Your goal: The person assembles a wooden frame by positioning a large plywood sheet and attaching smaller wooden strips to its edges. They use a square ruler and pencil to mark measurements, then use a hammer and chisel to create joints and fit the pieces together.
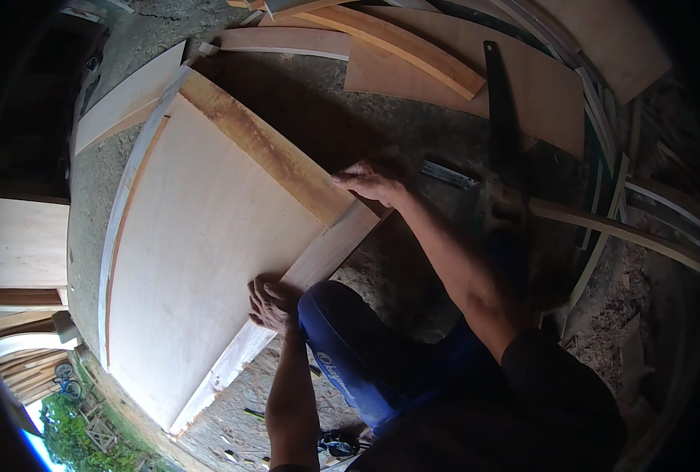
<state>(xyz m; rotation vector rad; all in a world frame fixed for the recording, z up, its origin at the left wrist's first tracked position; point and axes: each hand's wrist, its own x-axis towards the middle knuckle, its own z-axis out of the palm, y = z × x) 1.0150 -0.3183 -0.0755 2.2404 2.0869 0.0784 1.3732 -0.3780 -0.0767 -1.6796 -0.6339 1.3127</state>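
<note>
A pale plywood panel [208,228] edged with wooden rails lies tilted before me. My left hand [274,305] is closed over its near rail [318,256], fingers bent onto the plywood, beside my blue-trousered knee. My right hand [372,184] grips the panel's right corner, where a brown-stained board [259,138] meets the near rail. The fingertips rest on that board's end; the underside of this grip is hidden. To the right of my right hand lies a short metal strip [448,175], and past it a handsaw [503,110] with a dark blade.
Wooden beams [401,47] and plywood sheets [550,102] lie on the ground at the far side. A long stick [617,228] reaches rightward. Another board [129,110] lies at far left. Stacked timber [31,362] and a bicycle [68,384] stand outside at left.
</note>
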